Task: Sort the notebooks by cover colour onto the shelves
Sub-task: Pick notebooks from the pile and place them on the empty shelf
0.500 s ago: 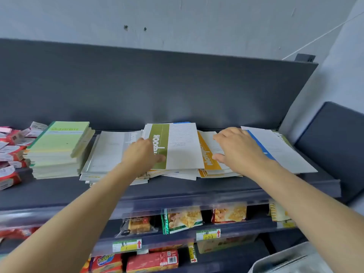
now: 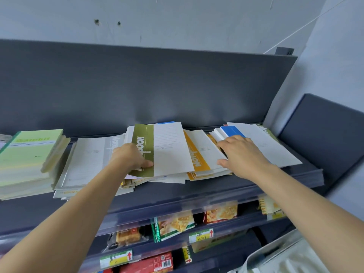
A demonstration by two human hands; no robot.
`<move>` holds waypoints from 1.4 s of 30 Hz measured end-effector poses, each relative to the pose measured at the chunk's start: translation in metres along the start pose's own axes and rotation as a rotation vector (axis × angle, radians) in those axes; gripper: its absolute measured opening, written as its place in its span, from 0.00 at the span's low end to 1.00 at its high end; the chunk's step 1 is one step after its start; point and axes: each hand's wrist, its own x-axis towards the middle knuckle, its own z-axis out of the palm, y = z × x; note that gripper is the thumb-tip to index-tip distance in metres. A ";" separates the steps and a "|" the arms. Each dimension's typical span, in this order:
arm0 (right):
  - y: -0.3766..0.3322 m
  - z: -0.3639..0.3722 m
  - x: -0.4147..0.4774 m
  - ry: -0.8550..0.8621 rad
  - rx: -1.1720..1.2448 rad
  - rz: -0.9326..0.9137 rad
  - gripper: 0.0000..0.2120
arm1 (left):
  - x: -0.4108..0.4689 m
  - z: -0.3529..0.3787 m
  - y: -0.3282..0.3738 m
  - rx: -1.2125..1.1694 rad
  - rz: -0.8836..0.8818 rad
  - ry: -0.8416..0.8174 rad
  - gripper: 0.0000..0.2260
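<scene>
Your left hand (image 2: 132, 156) pinched the olive notebook (image 2: 167, 150) atop the shelf (image 2: 197, 192) pile, your right hand (image 2: 242, 154) lay on the blue notebook (image 2: 232, 132), grip unclear, so you needed to lift only that one cover.

— What is sitting on the top shelf (image 2: 216, 187)?
— A stack (image 2: 29, 160) is lying far left, with a pile (image 2: 86, 160) just right of it. A notebook (image 2: 171, 148) is overlapping that pile's right edge, and the left grip (image 2: 130, 156) is holding it.
— And further right?
— A third pile (image 2: 202, 154) and an end pile (image 2: 271, 146) are lying side by side, with the right grip (image 2: 242, 154) resting across both. Snacks (image 2: 173, 225) are standing on the lower shelf (image 2: 242, 226).
</scene>
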 end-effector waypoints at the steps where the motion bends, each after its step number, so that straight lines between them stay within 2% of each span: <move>1: 0.006 0.002 -0.001 -0.007 -0.008 0.005 0.19 | 0.000 0.000 0.002 -0.061 -0.028 0.000 0.21; 5: 0.039 0.009 -0.006 -0.038 -0.024 0.048 0.21 | 0.005 0.008 0.008 -0.306 -0.123 0.031 0.25; 9: 0.068 0.014 -0.010 -0.052 -0.017 0.102 0.23 | 0.004 0.013 0.016 -0.367 -0.152 0.062 0.22; 11: 0.075 0.016 -0.009 -0.058 -0.010 0.102 0.24 | 0.001 0.015 0.019 -0.330 -0.156 0.044 0.21; 15: 0.084 0.019 -0.005 -0.057 0.006 0.098 0.26 | -0.005 0.011 0.022 -0.057 -0.171 0.068 0.29; 19: 0.094 0.022 -0.002 -0.065 0.021 0.121 0.25 | -0.013 0.011 0.032 0.067 -0.131 0.015 0.21; 22: 0.098 0.025 -0.001 -0.083 0.038 0.131 0.26 | -0.015 0.015 0.045 0.040 -0.024 0.022 0.24; 24: 0.101 0.028 0.000 -0.090 0.044 0.133 0.26 | -0.017 0.018 0.055 -0.042 0.165 0.014 0.25; 26: 0.107 0.031 0.001 -0.087 0.044 0.135 0.26 | -0.020 0.020 0.068 -0.045 0.361 -0.083 0.28; 28: 0.114 0.033 0.000 -0.091 0.049 0.150 0.25 | -0.021 0.023 0.081 0.034 0.446 -0.173 0.28; 30: 0.123 0.035 0.000 -0.105 0.055 0.176 0.25 | -0.019 0.028 0.094 0.126 0.427 -0.186 0.21; 31: 0.127 0.036 -0.001 -0.112 0.061 0.188 0.25 | -0.018 0.031 0.101 0.163 0.393 -0.172 0.23; 33: 0.135 0.040 -0.003 -0.133 0.081 0.215 0.25 | -0.018 0.037 0.111 0.236 0.313 -0.142 0.37; 35: 0.143 0.044 -0.005 -0.159 0.111 0.245 0.25 | -0.020 0.045 0.119 0.298 0.288 -0.086 0.41; 39: 0.159 0.053 -0.009 -0.219 0.185 0.296 0.24 | -0.023 0.051 0.123 0.278 0.264 -0.020 0.30; 42: 0.174 0.065 -0.007 -0.255 0.239 0.339 0.27 | -0.027 0.043 0.126 0.205 0.231 -0.031 0.27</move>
